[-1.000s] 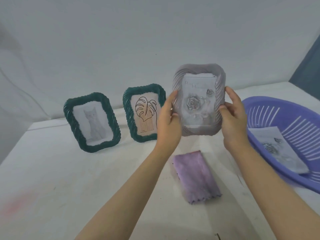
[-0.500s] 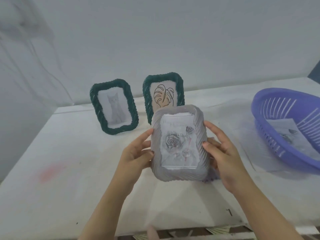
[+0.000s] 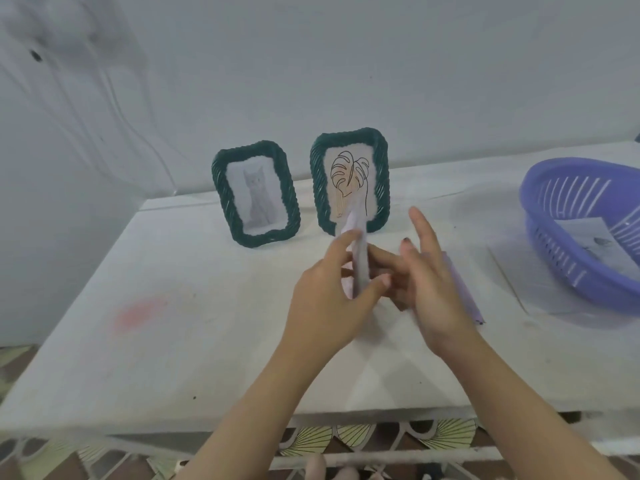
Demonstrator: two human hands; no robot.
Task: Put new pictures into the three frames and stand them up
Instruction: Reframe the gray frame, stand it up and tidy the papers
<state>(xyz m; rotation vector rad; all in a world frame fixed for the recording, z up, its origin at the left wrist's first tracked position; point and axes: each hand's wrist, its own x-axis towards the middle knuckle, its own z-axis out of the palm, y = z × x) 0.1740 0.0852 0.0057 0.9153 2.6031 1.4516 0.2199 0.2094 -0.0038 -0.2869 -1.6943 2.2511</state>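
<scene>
Two dark green frames stand upright at the back of the white table (image 3: 173,327): one with a cat picture (image 3: 256,194), one with a leaf drawing (image 3: 349,180). In front of them my left hand (image 3: 329,299) grips a grey frame (image 3: 358,258), turned edge-on toward me so its picture is hidden. My right hand (image 3: 433,282) is just right of the frame, fingers spread, index finger raised; whether it touches the frame's back I cannot tell.
A purple cloth (image 3: 464,289) lies on the table, mostly hidden behind my right hand. A purple plastic basket (image 3: 554,244) with a paper picture (image 3: 592,240) inside sits at the right. The table's front edge is close to me, with patterned floor below.
The grey frame came down from in front of my face and turned from facing me to edge-on. My right hand let go of its side and opened.
</scene>
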